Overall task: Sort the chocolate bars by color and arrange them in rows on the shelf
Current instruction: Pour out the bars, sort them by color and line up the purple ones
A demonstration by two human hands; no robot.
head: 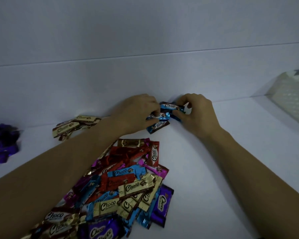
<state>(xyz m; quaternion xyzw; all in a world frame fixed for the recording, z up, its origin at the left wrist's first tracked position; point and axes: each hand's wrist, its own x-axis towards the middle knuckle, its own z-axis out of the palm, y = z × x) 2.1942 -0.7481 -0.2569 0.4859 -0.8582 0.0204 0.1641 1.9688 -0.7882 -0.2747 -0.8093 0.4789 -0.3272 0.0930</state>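
Head view: the left hand (138,114) and right hand (195,114) each pinch the blue bars (169,107), which are stacked at the back of the shelf (231,152). Gold bars (72,125) and purple bars (2,144) lie in separate groups to the left. The mixed pile (128,183) sits nearer, partly under the left forearm.

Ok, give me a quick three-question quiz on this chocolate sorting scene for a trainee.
1. What colour are the held bars in the left hand and right hand? A gold, B blue, C purple.
2. True or false: the gold pile lies left of both hands.
3. Name the colour of the far-left pile.
Key: 1 B; 2 true; 3 purple.
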